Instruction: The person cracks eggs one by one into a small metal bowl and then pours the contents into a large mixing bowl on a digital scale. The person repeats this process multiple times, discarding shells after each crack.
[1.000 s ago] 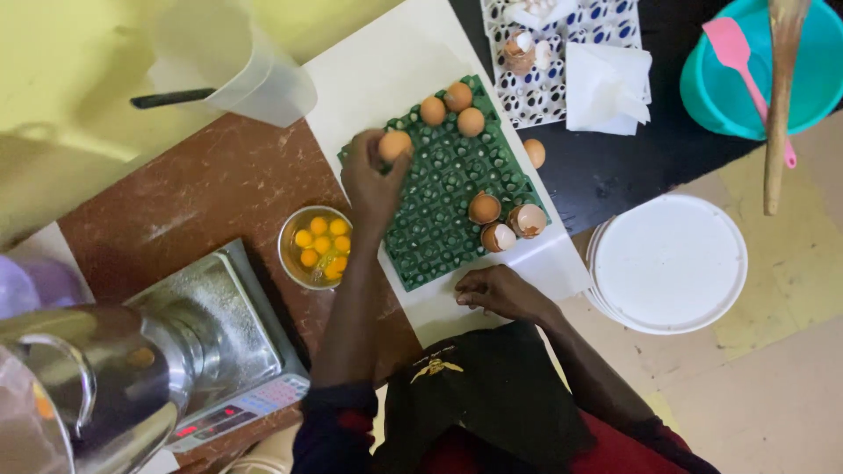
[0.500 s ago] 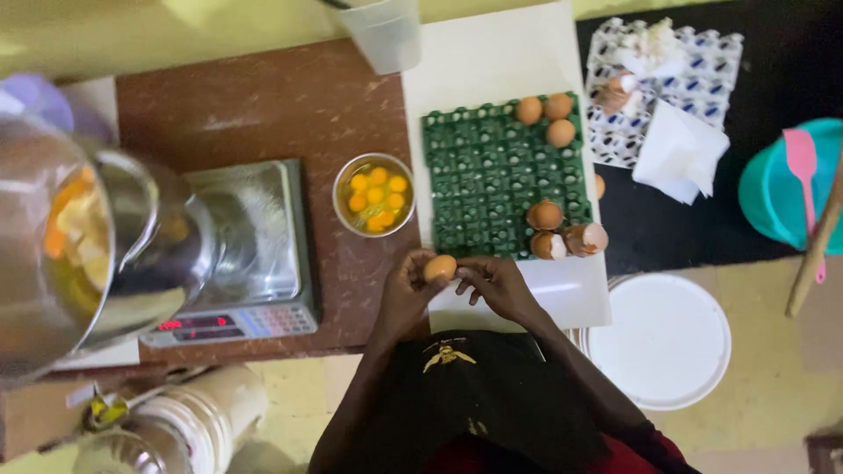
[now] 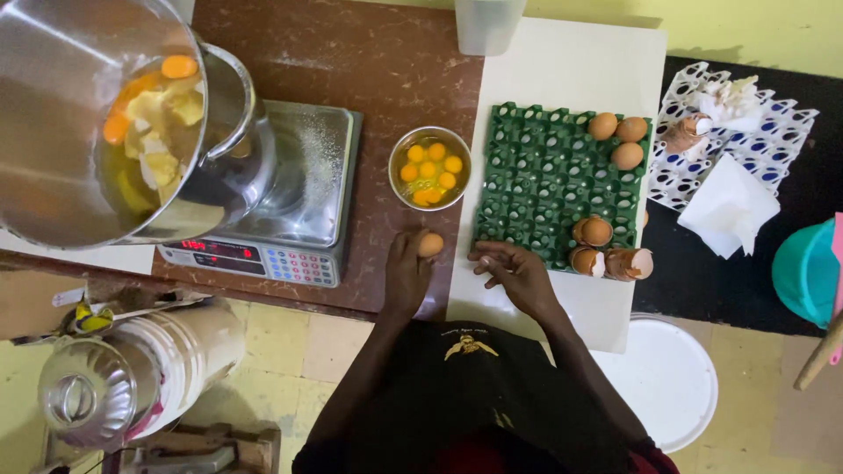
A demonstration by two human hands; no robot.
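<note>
Left hand (image 3: 409, 274) is closed round a brown egg (image 3: 430, 244), fingers wrapped under it, egg tip poking out on top. It sits just below the small round metal bowl (image 3: 429, 167), which holds several yellow yolks in clear white. Right hand (image 3: 518, 272) is empty, fingers loosely spread and half curled, resting at the near edge of the green moulded egg tray (image 3: 544, 184) & the white board (image 3: 571, 70) under it.

Change vs. a sec ago: left hand was up on the tray picking an egg from the far rows; half a sec ago both hands had that egg together near the body; now only the left has it, moved over beside the bowl, and the right has let go. So the egg's out of the tray, whole as far as I can see, not cracked yet.

Tray: 3 whole brown eggs (image 3: 619, 140) in far right corner, a few opened shells (image 3: 615, 259) near right edge. Left of the bowl, a steel digital scale (image 3: 281, 211) on the brown counter (image 3: 369, 61), big steel mixing bowl (image 3: 105, 123) w/ yolks & pale chunks. Far right: white paper napkin (image 3: 729, 206), teal plastic bucket (image 3: 803, 272).
</note>
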